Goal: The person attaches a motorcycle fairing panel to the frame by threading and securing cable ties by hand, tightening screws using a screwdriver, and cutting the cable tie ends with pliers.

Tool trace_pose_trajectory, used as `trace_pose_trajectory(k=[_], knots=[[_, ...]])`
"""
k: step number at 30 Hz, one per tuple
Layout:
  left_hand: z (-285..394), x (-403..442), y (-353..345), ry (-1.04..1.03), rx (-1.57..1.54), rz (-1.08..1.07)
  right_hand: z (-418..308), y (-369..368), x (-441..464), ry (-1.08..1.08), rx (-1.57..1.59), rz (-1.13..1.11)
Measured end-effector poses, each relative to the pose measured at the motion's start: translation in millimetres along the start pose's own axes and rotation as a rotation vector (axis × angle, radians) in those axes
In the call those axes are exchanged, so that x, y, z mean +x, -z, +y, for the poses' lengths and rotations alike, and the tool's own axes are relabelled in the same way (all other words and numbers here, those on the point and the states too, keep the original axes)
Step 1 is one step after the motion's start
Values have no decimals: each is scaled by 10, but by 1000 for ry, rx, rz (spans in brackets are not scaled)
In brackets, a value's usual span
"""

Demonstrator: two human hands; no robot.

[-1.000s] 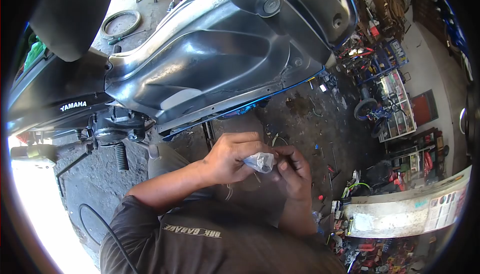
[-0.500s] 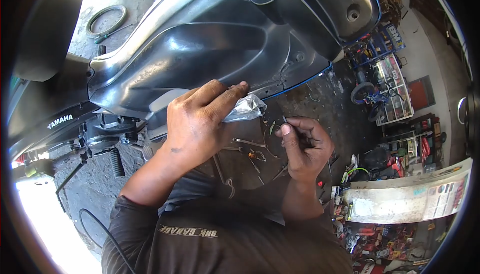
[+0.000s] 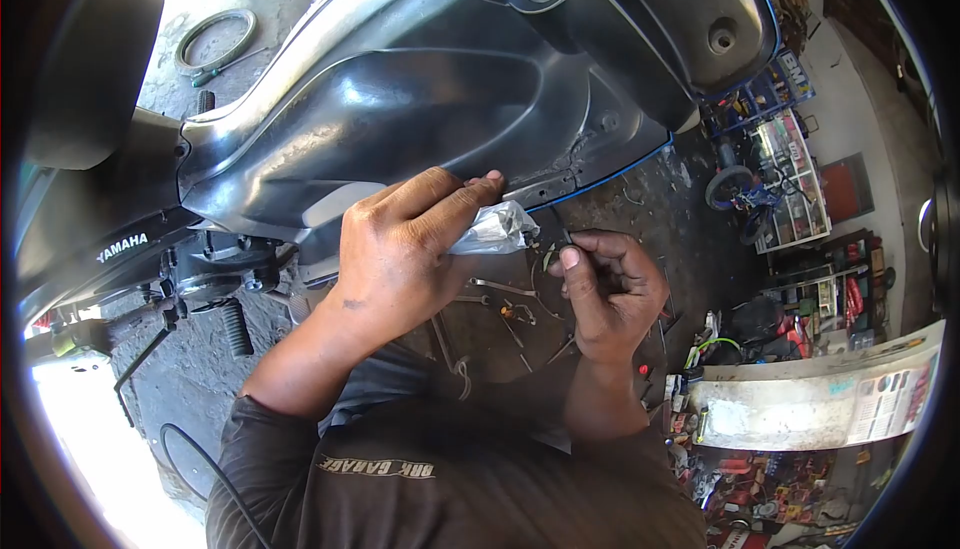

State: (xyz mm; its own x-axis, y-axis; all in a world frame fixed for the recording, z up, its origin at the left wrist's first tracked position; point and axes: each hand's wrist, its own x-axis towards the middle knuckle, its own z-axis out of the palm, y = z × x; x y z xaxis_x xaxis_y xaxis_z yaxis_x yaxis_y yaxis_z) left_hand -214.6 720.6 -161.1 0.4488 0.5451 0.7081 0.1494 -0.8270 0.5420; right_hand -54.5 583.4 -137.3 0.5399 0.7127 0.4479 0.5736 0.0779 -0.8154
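My left hand (image 3: pixel 405 249) is closed on a crumpled clear plastic bag (image 3: pixel 495 228), whose end sticks out to the right past the fingers. To its right, my right hand (image 3: pixel 612 294) pinches a small thin dark piece (image 3: pixel 566 234) between thumb and forefinger. The two hands are apart. Just beyond them lies the dark glossy body of a Yamaha motorbike (image 3: pixel 400 109) with a blue lower edge. What the bag contains cannot be made out.
Wrenches (image 3: pixel 503 287) and other small tools lie on the dark floor below my hands. A tire (image 3: pixel 215 41) is at the upper left. At the right stand a shelf rack (image 3: pixel 795 184) and a white panel (image 3: pixel 800 404) among many parts.
Compared with a second ago, my hands have moved apart; my left hand with the bag went left and up, my right hand slightly right. The view has also shifted, and little differs since half a second ago.
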Motion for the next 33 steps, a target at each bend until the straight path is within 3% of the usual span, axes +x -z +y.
trace_pose_trajectory(k=[11,15,23,29,32,33], knots=[[36,-24,-17,-1,-8,33,33,-136,134,38,57,-58],[45,-245,-153,-158,-26,232,26,-165,164,33,67,-30],[259,-339,-161,38,-60,102,34,-166,181,48,111,-60],[263,-276,-169,59,-150,117,13,-154,205,63,71,-67],[248,-262,-210,58,-132,179,-22,-129,205,113,5,-28],[249,-255,-206,59,-136,182,-82,-55,190,200,-179,-44]])
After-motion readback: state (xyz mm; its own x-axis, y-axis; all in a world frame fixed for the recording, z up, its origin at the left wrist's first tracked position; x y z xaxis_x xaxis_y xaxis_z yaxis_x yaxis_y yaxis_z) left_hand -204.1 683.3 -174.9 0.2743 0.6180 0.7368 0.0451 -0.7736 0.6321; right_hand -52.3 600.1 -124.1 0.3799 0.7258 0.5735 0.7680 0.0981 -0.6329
